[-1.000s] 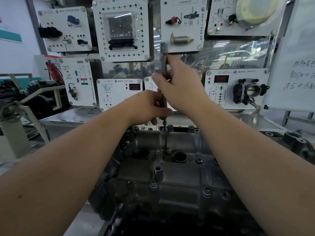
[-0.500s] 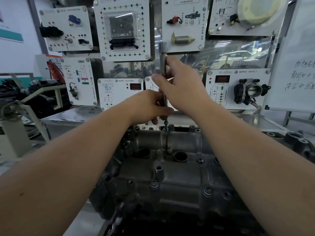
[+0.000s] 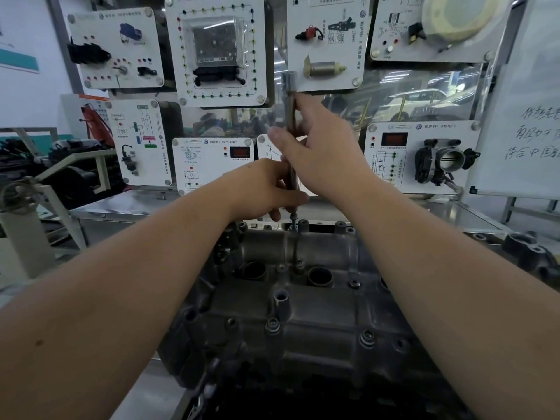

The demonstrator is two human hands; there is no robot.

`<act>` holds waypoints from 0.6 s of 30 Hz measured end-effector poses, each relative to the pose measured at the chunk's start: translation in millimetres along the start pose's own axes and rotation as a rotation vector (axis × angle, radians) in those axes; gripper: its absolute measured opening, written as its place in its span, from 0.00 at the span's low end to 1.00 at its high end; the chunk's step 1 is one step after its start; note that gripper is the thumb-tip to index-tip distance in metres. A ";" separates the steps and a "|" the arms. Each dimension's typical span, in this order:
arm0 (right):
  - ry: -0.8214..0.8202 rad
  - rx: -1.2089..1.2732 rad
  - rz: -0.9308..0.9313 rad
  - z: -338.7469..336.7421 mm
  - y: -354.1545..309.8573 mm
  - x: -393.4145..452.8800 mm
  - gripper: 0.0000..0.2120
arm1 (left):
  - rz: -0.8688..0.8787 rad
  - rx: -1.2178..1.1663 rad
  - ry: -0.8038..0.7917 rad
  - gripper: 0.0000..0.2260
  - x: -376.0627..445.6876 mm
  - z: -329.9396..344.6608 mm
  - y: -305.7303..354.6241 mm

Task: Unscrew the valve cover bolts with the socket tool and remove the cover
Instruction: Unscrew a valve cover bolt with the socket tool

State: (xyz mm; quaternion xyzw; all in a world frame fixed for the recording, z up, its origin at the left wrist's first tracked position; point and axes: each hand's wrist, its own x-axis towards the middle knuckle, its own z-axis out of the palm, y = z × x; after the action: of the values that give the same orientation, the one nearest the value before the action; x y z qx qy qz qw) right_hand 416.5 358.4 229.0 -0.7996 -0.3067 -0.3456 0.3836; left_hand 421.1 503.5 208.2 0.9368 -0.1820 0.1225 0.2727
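A dark grey metal valve cover lies in front of me, with several bolts along its edges and two round wells near its far side. A long steel socket tool stands upright over a bolt at the cover's far edge. My right hand grips the tool's upper shaft. My left hand holds the lower shaft just above the bolt. The tool's lower tip is partly hidden by my left fingers.
Behind the cover stands a board of white training panels with car parts, among them a throttle body. A whiteboard leans at the right. A metal bench runs behind, and a grey stand sits at the left.
Both hands stay on the upright socket tool. My right hand's fingers have shifted slightly around the shaft. The tool stands over the same far-edge bolt.
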 end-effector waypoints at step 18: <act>0.002 -0.034 0.030 -2.5 -1.1 1.1 0.12 | 0.007 0.003 0.019 0.08 1.1 0.7 -0.5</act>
State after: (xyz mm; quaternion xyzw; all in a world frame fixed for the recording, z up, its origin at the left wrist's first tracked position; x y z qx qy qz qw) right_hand 415.5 357.2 231.5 -0.8102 -0.2883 -0.3456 0.3754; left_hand 422.4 503.1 207.8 0.9353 -0.1826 0.1328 0.2726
